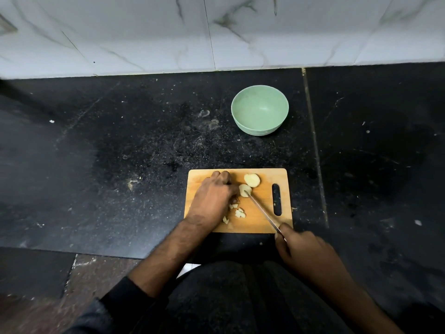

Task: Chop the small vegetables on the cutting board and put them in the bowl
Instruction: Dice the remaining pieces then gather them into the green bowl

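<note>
While the left hand (213,196) presses a pale vegetable piece (245,190) down on the cutting board (265,208), its fingers are curled and their tips pinch the piece from the left side. The right hand (301,247) is closed around the handle of the knife (263,211), with one finger stretched along the top near the blade. The blade runs from this hand up and to the left, and its tip lies on the piece, just beside the left fingertips.

A second, bigger rounded piece (252,180) lies just beyond the left fingers, apart from the knife. Several small chopped bits (238,212) lie under and to the right of the left wrist, between both hands. The bowl (260,112), pale green, stands on the dark counter (120,153) well beyond the fingers of both hands, and I see nothing inside it.

I judge that the chopping step is in progress and only a part is done, because two larger pieces are not yet cut small. The next cut needs the left fingertips kept back from the edge, since the blade is very close to them. The piece is small and round, so it may slip; a firm hold seems necessary. Moving the bits to the bowl comes later.
</note>
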Demonstrator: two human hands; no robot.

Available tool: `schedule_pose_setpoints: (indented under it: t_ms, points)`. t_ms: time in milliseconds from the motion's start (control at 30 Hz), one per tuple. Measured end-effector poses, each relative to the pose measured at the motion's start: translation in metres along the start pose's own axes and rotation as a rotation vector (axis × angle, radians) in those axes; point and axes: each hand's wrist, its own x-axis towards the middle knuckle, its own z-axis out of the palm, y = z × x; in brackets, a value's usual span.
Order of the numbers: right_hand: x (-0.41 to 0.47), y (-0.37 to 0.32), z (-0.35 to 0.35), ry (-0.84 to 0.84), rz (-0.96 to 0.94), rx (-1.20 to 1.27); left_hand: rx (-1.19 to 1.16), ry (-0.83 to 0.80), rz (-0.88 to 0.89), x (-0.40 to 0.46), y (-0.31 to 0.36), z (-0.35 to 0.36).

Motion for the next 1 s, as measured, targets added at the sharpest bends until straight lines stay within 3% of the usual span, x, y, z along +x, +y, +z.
schedule_pose_setpoints:
  t_ms: [133, 333, 500, 667, 1000]
  points:
    - [0.001, -0.003, 0.0, 0.014, -0.014, -0.011, 0.083, -0.016, 0.084, 0.001, -0.003, -0.001]
    - [-0.005, -0.002, -0.002, 0.003, 0.005, 0.008, 0.031, 0.054, 0.174, -0.004, 0.017, 0.007]
    - [-0.011, 0.0, -0.002, -0.048, 0.038, -0.041, -0.134, 0.046, 0.076, -0.004, 0.025, 0.008]
    - [-0.013, -0.001, 0.002, -0.142, 0.08, -0.012, -0.401, 0.0, -0.137, -0.007, 0.025, 0.009]
    - [-0.012, -0.006, 0.008, -0.177, 0.098, 0.011, -0.378, -0.019, -0.13, -0.01, 0.03, 0.011]
